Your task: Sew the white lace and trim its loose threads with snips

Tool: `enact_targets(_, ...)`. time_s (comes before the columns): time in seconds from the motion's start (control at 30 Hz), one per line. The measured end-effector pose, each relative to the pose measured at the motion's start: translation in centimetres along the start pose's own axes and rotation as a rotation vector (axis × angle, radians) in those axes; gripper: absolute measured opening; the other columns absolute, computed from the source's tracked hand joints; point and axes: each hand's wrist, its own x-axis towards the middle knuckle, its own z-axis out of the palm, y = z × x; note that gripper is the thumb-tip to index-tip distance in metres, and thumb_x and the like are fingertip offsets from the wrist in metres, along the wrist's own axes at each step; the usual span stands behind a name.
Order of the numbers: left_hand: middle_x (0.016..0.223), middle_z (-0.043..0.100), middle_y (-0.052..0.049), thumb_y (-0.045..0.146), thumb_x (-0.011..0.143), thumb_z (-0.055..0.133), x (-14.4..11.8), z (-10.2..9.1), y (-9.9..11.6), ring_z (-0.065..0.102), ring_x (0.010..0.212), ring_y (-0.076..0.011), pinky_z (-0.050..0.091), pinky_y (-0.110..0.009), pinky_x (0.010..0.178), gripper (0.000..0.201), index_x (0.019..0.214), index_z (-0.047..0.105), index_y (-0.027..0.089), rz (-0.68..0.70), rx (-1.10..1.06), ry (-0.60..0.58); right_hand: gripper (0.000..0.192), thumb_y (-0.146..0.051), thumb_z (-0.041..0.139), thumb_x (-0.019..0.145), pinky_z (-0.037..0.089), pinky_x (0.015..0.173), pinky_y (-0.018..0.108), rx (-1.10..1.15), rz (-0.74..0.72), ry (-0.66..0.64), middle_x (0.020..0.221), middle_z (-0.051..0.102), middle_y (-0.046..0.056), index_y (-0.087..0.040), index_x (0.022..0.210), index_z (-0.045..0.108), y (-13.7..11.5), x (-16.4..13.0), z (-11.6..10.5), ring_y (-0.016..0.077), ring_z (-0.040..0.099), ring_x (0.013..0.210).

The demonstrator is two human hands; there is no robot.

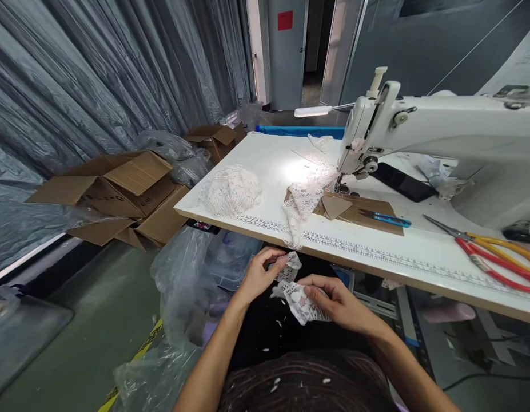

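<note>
Both hands are below the table's front edge, over my lap. My left hand (259, 274) pinches the upper end of a white lace strip (295, 292). My right hand (335, 300) grips the lower, bunched part of the same strip. More white lace (302, 201) hangs over the table edge just above my hands and runs back to the needle of the white sewing machine (423, 134). A heap of lace (231, 190) lies on the table's left end.
On the white table (273, 157) lie a brown card sheet (363, 212), blue thread snips (387, 218), red-and-yellow scissors (490, 252) and a black phone (402, 182). Open cardboard boxes (119, 191) and clear plastic bags (183, 286) crowd the floor at left.
</note>
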Motion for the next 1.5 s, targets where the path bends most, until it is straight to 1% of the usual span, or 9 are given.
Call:
enact_targets(0.37, 0.103, 0.073, -0.011, 0.05, 0.076, 0.07, 1.0, 0.8, -0.9, 0.066, 0.098, -0.0243, 0.05, -0.036, 0.09, 0.046, 0.106, 0.07, 0.015, -0.093, -0.185, -0.127, 0.04, -0.052, 0.068, 0.08, 0.042, 0.062, 0.024, 0.399, 0.091, 0.127, 0.076, 0.066, 0.002, -0.016, 0.098, 0.071, 2.4, 0.9, 2.2, 0.0126, 0.054, 0.064)
enact_targets(0.53, 0.093, 0.072, -0.014, 0.074, 0.079, 0.047, -0.7, -0.4, -0.7, 0.066, 0.09, -0.0242, 0.049, -0.035, 0.086, 0.071, 0.101, 0.071, 0.011, -0.157, -0.375, -0.225, 0.037, -0.049, 0.07, 0.08, 0.042, 0.067, 0.025, 0.508, 0.098, 0.137, 0.08, 0.067, 0.003, -0.017, 0.1, 0.071, 2.7, 0.6, 2.9, 0.0133, 0.057, 0.07)
enact_targets(0.7, 0.07, 0.063, -0.003, 0.06, 0.065, 0.075, -3.3, -1.6, -0.8, 0.057, 0.064, -0.0135, 0.042, -0.023, 0.06, 0.052, 0.08, 0.067, 0.011, -0.285, -0.346, -0.399, 0.04, -0.05, 0.065, 0.084, 0.043, 0.069, 0.026, 0.47, 0.075, 0.101, 0.084, 0.068, 0.003, -0.017, 0.107, 0.068, 3.7, 0.6, 2.9, 0.0141, 0.058, 0.073)
enact_targets(0.93, 0.055, 0.047, 0.004, 0.045, 0.077, 0.066, -2.9, -1.2, -2.0, 0.044, 0.056, -0.0102, 0.03, -0.021, 0.054, 0.035, 0.061, 0.056, 0.015, -0.219, 0.25, -0.401, 0.039, -0.045, 0.049, 0.093, 0.047, 0.084, 0.039, -0.343, 0.032, 0.061, 0.101, 0.069, 0.011, -0.017, 0.114, 0.067, 3.0, -1.1, 1.5, 0.0236, 0.062, 0.091)
enact_targets(1.03, 0.061, 0.055, 0.002, 0.037, 0.078, 0.064, -2.7, -0.6, -3.0, 0.054, 0.064, -0.015, 0.035, -0.023, 0.061, 0.027, 0.063, 0.058, 0.016, -0.119, 0.509, -0.362, 0.036, -0.042, 0.047, 0.094, 0.051, 0.083, 0.038, -0.376, -0.051, 0.064, 0.107, 0.07, 0.011, -0.019, 0.115, 0.067, -0.6, -1.7, -1.3, 0.0224, 0.065, 0.09)
enact_targets(1.1, 0.07, 0.061, -0.001, 0.034, 0.079, 0.063, -2.7, -0.4, -3.3, 0.059, 0.073, -0.019, 0.04, -0.025, 0.067, 0.02, 0.07, 0.063, 0.017, -0.083, 0.574, -0.34, 0.038, -0.043, 0.043, 0.096, 0.055, 0.074, 0.036, -0.33, -0.118, 0.223, 0.101, 0.071, 0.01, -0.018, 0.112, 0.066, -3.4, -1.4, -3.8, 0.0205, 0.067, 0.082)
enact_targets(1.23, 0.099, 0.067, -0.007, 0.03, 0.078, 0.062, -2.2, -0.7, -2.2, 0.064, 0.094, -0.0241, 0.047, -0.032, 0.082, 0.017, 0.091, 0.067, 0.02, 0.008, 0.503, -0.211, 0.033, -0.034, 0.043, 0.094, 0.05, 0.083, 0.041, -0.824, -0.311, 0.674, 0.106, 0.068, 0.013, -0.017, 0.111, 0.066, -7.4, 1.7, -8.9, 0.0267, 0.063, 0.097)
enact_targets(1.37, 0.093, 0.069, -0.008, 0.038, 0.085, 0.055, -1.2, -0.7, 0.0, 0.065, 0.087, -0.0229, 0.051, -0.036, 0.083, 0.021, 0.087, 0.067, 0.02, 0.047, 0.342, -0.028, 0.039, -0.034, 0.042, 0.094, 0.044, 0.091, 0.043, -1.246, -0.2, 0.599, 0.125, 0.061, 0.015, -0.016, 0.125, 0.058, -8.0, 5.0, -10.8, 0.0314, 0.054, 0.115)
enact_targets(1.5, 0.092, 0.071, -0.009, 0.042, 0.076, 0.068, -0.7, 1.1, 0.9, 0.066, 0.086, -0.0234, 0.052, -0.036, 0.082, 0.03, 0.094, 0.065, 0.018, -0.009, 0.168, 0.054, 0.038, -0.04, 0.045, 0.093, 0.042, 0.084, 0.045, -1.507, -0.054, 0.481, 0.119, 0.063, 0.02, -0.013, 0.115, 0.062, -7.4, 5.6, -8.8, 0.0349, 0.055, 0.108)
